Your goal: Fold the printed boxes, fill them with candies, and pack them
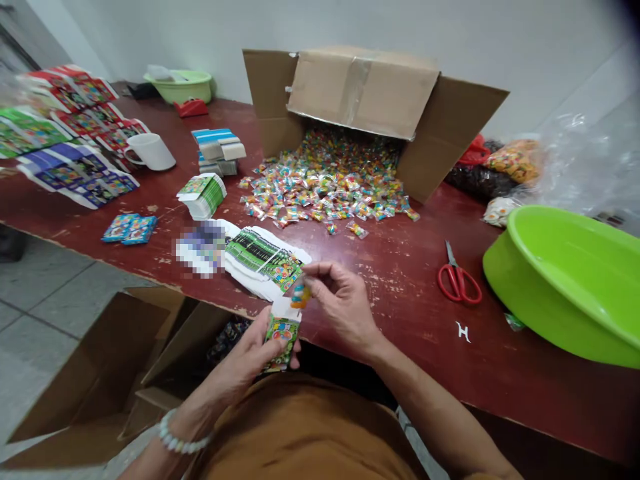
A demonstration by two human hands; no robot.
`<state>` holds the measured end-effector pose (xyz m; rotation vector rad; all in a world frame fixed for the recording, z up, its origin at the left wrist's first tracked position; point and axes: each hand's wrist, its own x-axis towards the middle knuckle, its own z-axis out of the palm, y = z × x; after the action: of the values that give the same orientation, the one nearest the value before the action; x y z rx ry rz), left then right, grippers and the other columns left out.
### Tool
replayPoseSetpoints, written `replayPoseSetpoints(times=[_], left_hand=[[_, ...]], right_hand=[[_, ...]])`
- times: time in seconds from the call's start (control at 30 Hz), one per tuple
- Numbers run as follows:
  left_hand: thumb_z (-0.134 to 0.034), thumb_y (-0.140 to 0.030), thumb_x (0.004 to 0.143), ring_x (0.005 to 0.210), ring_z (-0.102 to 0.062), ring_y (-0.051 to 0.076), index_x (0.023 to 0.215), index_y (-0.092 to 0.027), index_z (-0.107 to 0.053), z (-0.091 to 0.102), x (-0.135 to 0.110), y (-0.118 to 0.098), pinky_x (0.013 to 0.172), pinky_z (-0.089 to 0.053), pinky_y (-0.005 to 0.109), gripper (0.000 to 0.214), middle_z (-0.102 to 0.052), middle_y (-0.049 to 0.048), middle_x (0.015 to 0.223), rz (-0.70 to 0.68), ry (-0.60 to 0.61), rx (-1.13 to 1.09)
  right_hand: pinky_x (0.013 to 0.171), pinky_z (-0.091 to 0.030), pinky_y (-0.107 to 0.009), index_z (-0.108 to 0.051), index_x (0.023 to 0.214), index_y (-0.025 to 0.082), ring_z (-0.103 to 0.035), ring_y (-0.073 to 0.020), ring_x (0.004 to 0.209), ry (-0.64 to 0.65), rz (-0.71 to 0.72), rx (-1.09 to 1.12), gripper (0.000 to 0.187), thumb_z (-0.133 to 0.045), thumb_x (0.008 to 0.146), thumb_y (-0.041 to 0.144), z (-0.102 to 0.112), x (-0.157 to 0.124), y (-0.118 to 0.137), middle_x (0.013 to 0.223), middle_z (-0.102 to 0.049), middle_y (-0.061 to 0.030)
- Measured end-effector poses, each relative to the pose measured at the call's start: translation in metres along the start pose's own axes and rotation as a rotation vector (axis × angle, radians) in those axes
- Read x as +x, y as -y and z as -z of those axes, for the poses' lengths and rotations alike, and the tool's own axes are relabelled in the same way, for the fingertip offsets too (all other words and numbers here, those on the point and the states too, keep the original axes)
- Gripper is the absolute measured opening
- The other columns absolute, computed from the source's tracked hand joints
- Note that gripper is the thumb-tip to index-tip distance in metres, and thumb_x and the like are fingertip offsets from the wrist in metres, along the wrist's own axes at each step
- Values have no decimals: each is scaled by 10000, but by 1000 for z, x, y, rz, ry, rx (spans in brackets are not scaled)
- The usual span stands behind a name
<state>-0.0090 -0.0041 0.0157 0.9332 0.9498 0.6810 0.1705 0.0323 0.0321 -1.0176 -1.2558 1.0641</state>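
My left hand [257, 343] is closed around a small green printed candy box [281, 337], held upright with its white top flap open. Just above that opening, my right hand [343, 297] pinches a small clear packet of colourful candy [300, 295] between thumb and fingertips. Behind my hands, a fanned stack of flat green cartons [265, 257] lies on the red table [380, 280]. Farther back, a heap of wrapped candies [330, 187] spills out of a cardboard box [365, 90] lying on its side.
Red-handled scissors [457, 277] and a large green basin [560, 287] are at right. A white mug [151, 152], blue packets [130, 229], a green carton stack [203, 195] and piled printed cartons [75, 170] stand left. An open cardboard box [100, 373] sits below the table edge.
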Motion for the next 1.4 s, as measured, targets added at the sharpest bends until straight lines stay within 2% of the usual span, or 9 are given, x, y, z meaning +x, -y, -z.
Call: replayPoseSetpoints(times=[0.43, 0.57, 0.67, 0.77, 0.87, 1.0, 1.13, 1.23, 1.4], left_hand=[[-603, -148, 719, 537, -547, 128, 1102, -211, -502, -21, 0, 6, 507, -474, 232, 401, -639, -28, 679, -153, -64, -45], [-642, -189, 740, 557, -582, 137, 1165, -206, -513, -24, 1, 3, 524, -493, 234, 444, -659, -24, 685, -161, -115, -148], [-629, -429, 836, 530, -609, 168, 1139, -165, -565, -23, 3, -2, 495, -507, 267, 407, -661, 10, 651, -72, -171, -322], [-634, -527, 832, 483, -613, 181, 1012, -135, -610, -21, 4, -4, 472, -521, 286, 432, -656, 35, 599, 27, -207, -364], [-690, -501, 797, 490, -618, 176, 1008, -152, -615, -22, 4, 0, 448, -518, 266, 415, -672, 30, 619, -12, -226, -329], [-753, -468, 781, 506, -616, 158, 1053, -175, -626, -24, 6, 4, 419, -509, 237, 420, -681, 7, 665, -77, -205, -336], [-643, -597, 853, 471, -632, 177, 861, -167, -618, -19, 8, 0, 426, -531, 275, 430, -673, 38, 629, 117, -79, -503], [-479, -627, 935, 454, -635, 193, 984, -176, -626, -16, 8, -3, 414, -522, 282, 478, -669, 46, 614, 146, -74, -535], [-475, -626, 943, 487, -629, 182, 1376, -192, -520, -18, 7, -1, 425, -512, 258, 614, -682, 31, 654, 24, -174, -444]], right_hand=[[757, -523, -304, -661, 917, 202, -664, -175, 802, 116, 469, -438, 130, -543, 951, 158, -1, -13, 1, 849, -721, -62], [910, -464, -415, -681, 985, 217, -645, -223, 930, 350, 347, -533, 94, -604, 931, 203, 3, -13, 5, 942, -735, -65], [951, -465, -444, -657, 1092, 251, -635, -222, 1002, 338, 159, -391, 162, -560, 962, 259, 2, -13, 0, 1012, -711, -52], [814, -542, -344, -585, 1189, 244, -654, -176, 897, 186, -42, -140, 249, -582, 949, 310, -2, -14, -14, 1025, -682, -52], [632, -548, -290, -596, 1157, 215, -637, -151, 698, 273, -259, 76, 348, -689, 872, 390, -5, -16, -25, 921, -671, -38], [689, -550, -295, -705, 909, 195, -659, -169, 785, 256, -20, -120, 144, -663, 893, 332, -5, -20, -27, 935, -678, -67], [790, -549, -317, -755, 953, 210, -694, -191, 829, 289, 289, -287, 209, -559, 964, 282, -2, -21, -21, 871, -737, -76], [835, -551, -320, -760, 910, 206, -718, -208, 920, 377, 188, -209, 266, -530, 983, 319, -2, -20, -18, 931, -757, -79], [483, -487, -224, -724, 860, 185, -629, -124, 502, 335, -228, -3, 267, -593, 950, 400, -5, -19, -18, 688, -697, -8]])
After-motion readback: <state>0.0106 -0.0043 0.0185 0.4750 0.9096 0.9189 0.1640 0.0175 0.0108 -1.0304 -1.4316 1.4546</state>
